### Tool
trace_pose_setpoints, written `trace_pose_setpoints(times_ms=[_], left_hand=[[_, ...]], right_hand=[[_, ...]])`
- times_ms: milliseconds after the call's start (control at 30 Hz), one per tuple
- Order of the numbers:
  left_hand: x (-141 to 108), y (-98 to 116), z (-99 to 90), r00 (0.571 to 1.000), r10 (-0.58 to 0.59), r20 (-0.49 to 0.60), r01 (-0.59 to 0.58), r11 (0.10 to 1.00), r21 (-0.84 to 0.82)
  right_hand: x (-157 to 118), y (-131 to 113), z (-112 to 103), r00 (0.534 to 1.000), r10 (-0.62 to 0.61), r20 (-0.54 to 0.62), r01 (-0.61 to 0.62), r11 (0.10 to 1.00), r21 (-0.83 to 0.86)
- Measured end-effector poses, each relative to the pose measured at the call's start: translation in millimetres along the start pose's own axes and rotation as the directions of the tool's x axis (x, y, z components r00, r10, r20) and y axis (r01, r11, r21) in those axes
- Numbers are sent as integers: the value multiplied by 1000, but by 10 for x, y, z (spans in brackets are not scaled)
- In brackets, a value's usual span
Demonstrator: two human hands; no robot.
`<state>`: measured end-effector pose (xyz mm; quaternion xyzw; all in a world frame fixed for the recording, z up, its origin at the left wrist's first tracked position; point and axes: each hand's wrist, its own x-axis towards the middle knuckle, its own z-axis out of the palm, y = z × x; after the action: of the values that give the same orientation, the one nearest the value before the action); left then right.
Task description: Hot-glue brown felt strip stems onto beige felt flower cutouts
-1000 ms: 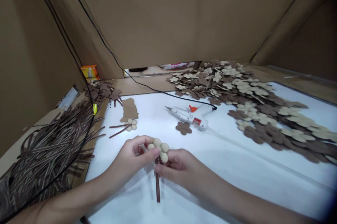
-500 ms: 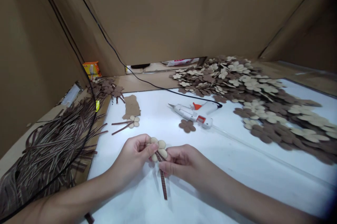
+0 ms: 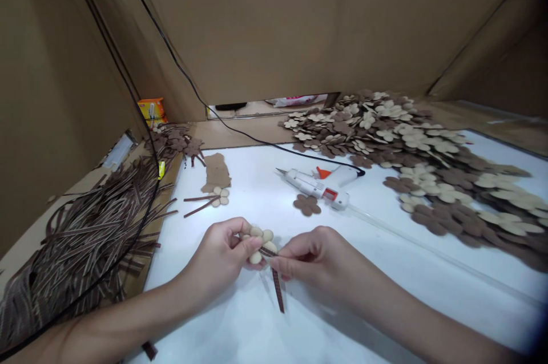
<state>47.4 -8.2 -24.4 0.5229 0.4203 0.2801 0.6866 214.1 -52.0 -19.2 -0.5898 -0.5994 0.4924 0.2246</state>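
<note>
My left hand (image 3: 234, 250) pinches a cream felt flower (image 3: 267, 235) over the white board, its thumb lying on the flower's middle. A brown stitched ribbon (image 3: 277, 290) runs from the flower's centre, and one end hangs down toward the board. My right hand (image 3: 306, 258) is closed in a pinch on the ribbon just right of the flower. Beyond the hands lies a single brown felt flower (image 3: 307, 205), beside a white glue gun (image 3: 314, 186) with an orange trigger. Another cream flower with two ribbon tails (image 3: 220, 197) lies farther left.
A large heap of brown and cream felt flowers (image 3: 411, 136) covers the back right. Many loose ribbons (image 3: 94, 227) pile up at left. A black cable (image 3: 240, 131) crosses to the glue gun. A cardboard scrap (image 3: 217, 171) and an orange box (image 3: 151, 111) sit back left.
My right hand has drawn slightly right, away from the flower, pulling the ribbon with it. The hanging ribbon end has swung right. My left hand still holds the flower.
</note>
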Motion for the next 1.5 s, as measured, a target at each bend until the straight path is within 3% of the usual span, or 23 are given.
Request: trace_pose_setpoints(times_ms=[133,300,400,567,867,1100,1367,1500], left_hand=[[-31,-15,24,1000,11,-27,-9,997,76],[-72,-39,17,989,149,8,-145,949,280],[-84,-40,14,985,170,3,-163,941,296],[-44,-2,8,1000,22,-12,-21,998,67],[-30,25,-48,994,92,52,-90,995,-35],[-8,26,-58,996,56,65,-54,998,-34],[-42,36,26,996,72,-50,-75,996,-50],[-43,18,37,993,80,-87,-86,994,-66]], right_hand=[[-11,-44,-35,999,33,-17,-35,995,-97],[-27,-49,-52,998,-46,-42,34,967,-253],[-38,-44,-54,996,-56,-74,30,949,-314],[-5,-2,-44,999,10,-47,-15,995,-103],[44,79,15,994,-85,71,59,949,310],[52,94,30,993,-88,84,55,940,336],[46,30,73,985,-21,173,-64,881,468],[74,16,37,983,-57,175,-41,858,511]])
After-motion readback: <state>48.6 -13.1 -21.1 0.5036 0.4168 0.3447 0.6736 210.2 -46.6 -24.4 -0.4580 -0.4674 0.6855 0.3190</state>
